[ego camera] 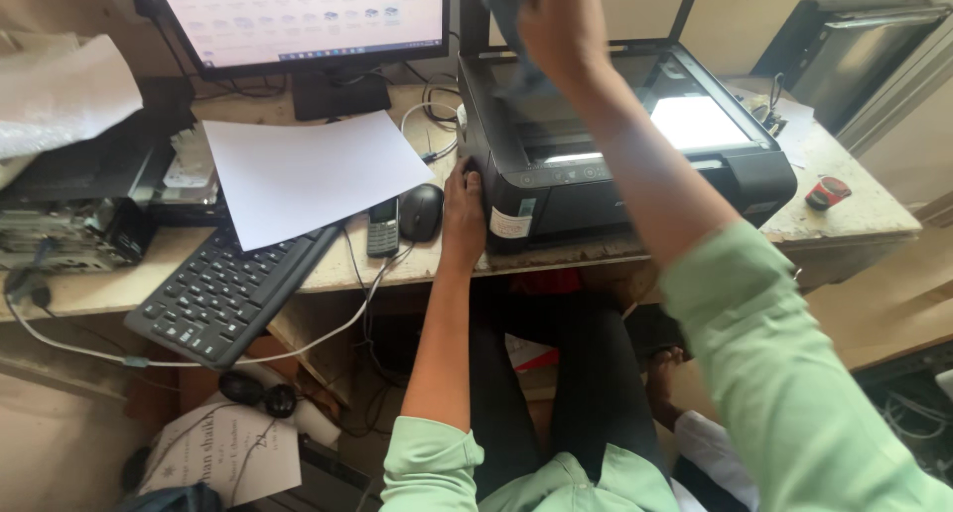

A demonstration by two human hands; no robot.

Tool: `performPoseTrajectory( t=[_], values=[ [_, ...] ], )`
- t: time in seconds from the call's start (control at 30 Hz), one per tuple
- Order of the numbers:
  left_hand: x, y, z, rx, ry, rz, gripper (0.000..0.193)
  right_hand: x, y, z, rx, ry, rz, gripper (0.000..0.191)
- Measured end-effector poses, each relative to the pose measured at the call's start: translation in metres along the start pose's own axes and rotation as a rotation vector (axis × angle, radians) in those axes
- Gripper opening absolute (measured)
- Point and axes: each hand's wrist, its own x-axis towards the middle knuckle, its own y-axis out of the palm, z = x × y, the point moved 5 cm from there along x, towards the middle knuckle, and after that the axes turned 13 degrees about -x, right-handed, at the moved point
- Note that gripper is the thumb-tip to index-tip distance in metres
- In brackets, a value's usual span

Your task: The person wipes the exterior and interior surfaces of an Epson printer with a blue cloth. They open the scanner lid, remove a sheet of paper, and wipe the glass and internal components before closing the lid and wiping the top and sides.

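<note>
With the left hand [463,206] pressed flat against the front left corner of the black printer [606,164] on the surface [854,209], the right hand [556,15] clutches a dark cloth [501,0] above its open scanner; wiping seems underway, and the next stroke needs that bracing.

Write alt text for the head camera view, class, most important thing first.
A person's right hand holds a dark cloth above a black printer, while the left hand steadies its front corner beside a mouse and small phone.
</note>
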Motion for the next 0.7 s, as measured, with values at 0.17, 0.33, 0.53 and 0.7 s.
performPoseTrajectory(
  t=[0.17,0.33,0.53,0.7],
  values=[
    [0.003,-0.002,0.009,0.002,0.017,-0.009,0.064,-0.074,-0.041,0.009,0.268,0.053,0.478,0.038],
    [0.001,0.001,0.014,-0.011,0.016,0.005,0.061,-0.129,-0.061,0.042,0.0,-0.21,0.918,0.073],
    [0.0,0.005,0.023,-0.053,0.017,-0.001,0.058,-0.119,-0.018,0.036,-0.093,-0.127,1.11,0.092],
    [0.005,0.005,0.026,-0.066,0.066,-0.001,0.059,-0.075,0.063,0.028,-0.191,0.011,1.132,0.096]
  ],
)
